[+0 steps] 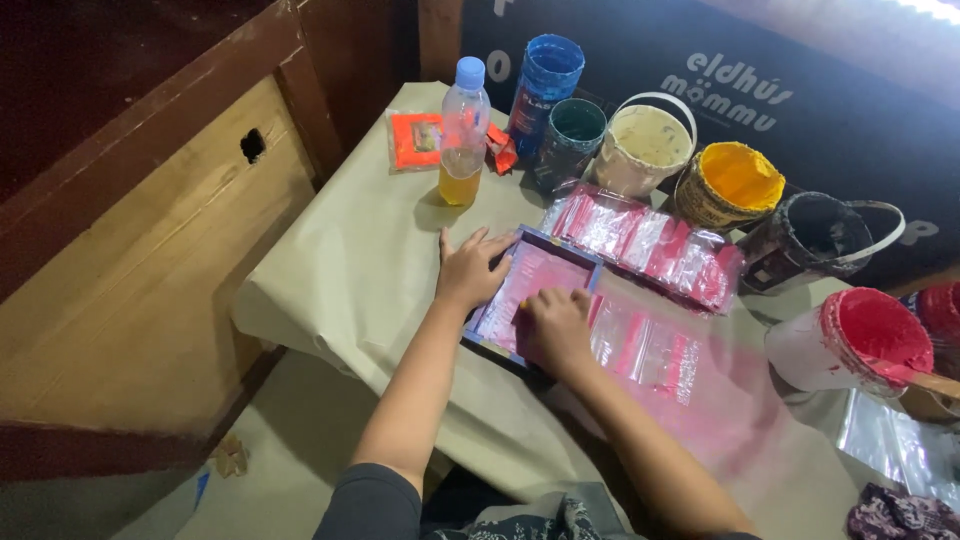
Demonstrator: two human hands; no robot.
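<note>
Frame (535, 292): a small blue-edged screen with pink-stained mesh, lying flat on the paper-covered table, near its front left part, just left of the clear bags.
Right hand (556, 325): fingers curled shut, pressed down on the mesh at the near right part of the frame; something small and yellowish shows at the fingers, but what it is cannot be told.
Left hand (467, 268): open, fingers spread, flat on the frame's left edge and the paper beside it, steadying it.
Bags (648, 345): clear plastic bags with red print, one lot lying just right of the frame, a second row (650, 243) behind it, overlapping one another.
Table (350, 260): covered in beige paper, stained pink to the right of the frame.
Red pot (858, 342): paint pot at the right edge, a stick resting in it.
Other pots: a dark one (815, 240), a yellow one (727, 186), a cream one (647, 147), a green one (569, 140) and a tall blue one (545, 90), in a row along the back.
Bottle (464, 135): clear plastic, blue cap, yellow liquid low down, upright at the back left, well apart from the frame.
Orange packets (414, 140): lying behind the bottle.
</note>
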